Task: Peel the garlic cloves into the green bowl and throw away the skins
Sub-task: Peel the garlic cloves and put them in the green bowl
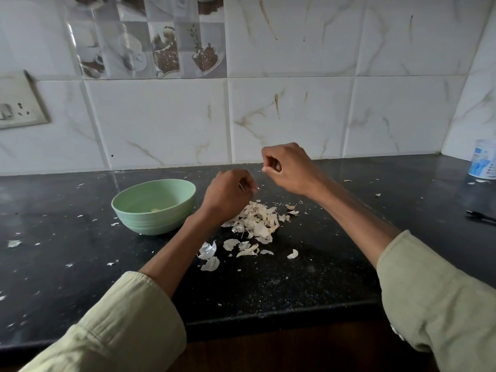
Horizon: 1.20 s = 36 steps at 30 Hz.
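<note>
The garlic clove being worked cannot be made out for certain: the left hand (pixel 228 196), raised above the dark speckled stone counter (pixel 308 277), has its fingers curled inward and pinches something small, with a pale sliver showing at its fingertips, and that is most likely the clove or its skin. The right hand (pixel 285 167), at about 1 o'clock from the left and apart from it, is also curled, with thumb and forefinger pinching a tiny pale scrap that looks like a strip of papery skin. Below and between the 2 hands lies the heap of loose white garlic skins (pixel 257 220), with further curled pieces (pixel 212 256) scattered at 6 o'clock from it toward the counter's front edge. The round pale-green ribbed bowl (pixel 128 208) stands just beside the left wrist, at 9 o'clock from the heap, with 1 small yellowish piece, probably a peeled clove, on its floor. My reading is that the step in hand is stripping the last skin from a clove. To do it well, the right hand should let its scrap fall onto the heap, not across the counter, then go back to the clove's root end where the skin lifts most easily. The left should turn the clove between its fingertips so no film stays on the far side. The bare clove then goes left into the bowl, dropped low to keep flakes out.
</note>
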Each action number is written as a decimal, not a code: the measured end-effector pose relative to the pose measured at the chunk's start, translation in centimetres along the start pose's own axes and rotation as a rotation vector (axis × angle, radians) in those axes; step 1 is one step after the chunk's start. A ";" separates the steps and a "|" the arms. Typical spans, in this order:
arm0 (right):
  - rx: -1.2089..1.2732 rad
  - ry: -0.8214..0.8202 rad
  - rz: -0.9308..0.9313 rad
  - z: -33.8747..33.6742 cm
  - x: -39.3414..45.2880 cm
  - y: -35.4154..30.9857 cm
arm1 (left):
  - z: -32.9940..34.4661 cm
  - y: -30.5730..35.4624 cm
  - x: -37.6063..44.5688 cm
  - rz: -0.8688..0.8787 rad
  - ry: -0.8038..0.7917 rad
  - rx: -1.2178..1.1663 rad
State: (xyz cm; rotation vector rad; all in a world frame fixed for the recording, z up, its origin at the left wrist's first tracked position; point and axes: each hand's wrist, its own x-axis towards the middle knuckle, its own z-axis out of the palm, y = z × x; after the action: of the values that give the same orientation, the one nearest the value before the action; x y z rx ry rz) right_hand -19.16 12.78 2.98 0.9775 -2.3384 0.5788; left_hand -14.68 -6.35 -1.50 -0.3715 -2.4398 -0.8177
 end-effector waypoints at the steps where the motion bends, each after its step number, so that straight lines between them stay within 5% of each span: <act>1: -0.035 -0.091 0.027 0.1 0.0 -0.2 | 0.0 -0.1 0.1 -0.002 0.004 0.007; 3: -0.131 -0.447 0.106 0.6 -0.3 -0.6 | 0.1 -0.2 0.2 -0.006 0.002 0.008; 5: -0.140 -0.602 0.147 1.0 -0.2 0.2 | 0.2 -0.1 0.1 -0.006 -0.011 0.015; 11: -0.051 -0.398 0.088 1.4 -0.2 1.1 | 0.4 -0.6 0.2 -0.026 -0.026 0.023; 17: 0.331 -0.134 0.135 1.1 0.3 -0.2 | -0.1 -0.2 0.3 -0.090 0.077 -0.114; 24: 0.733 -0.119 0.369 0.8 0.1 -0.4 | -0.7 0.5 -0.2 -0.062 0.149 -0.187; 32: 0.759 -0.093 0.367 1.1 0.2 -0.5 | -0.8 1.0 -0.2 -0.046 0.227 -0.036; 36: 0.770 -0.044 0.348 1.4 0.3 -0.6 | -1.1 1.3 -0.3 -0.070 0.212 -0.160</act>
State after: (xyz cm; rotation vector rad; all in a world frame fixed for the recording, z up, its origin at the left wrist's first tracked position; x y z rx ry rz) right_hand -19.30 11.47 2.21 0.8765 -2.3600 1.6922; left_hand -13.43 -6.08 -0.33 -0.2448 -2.2089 -1.0314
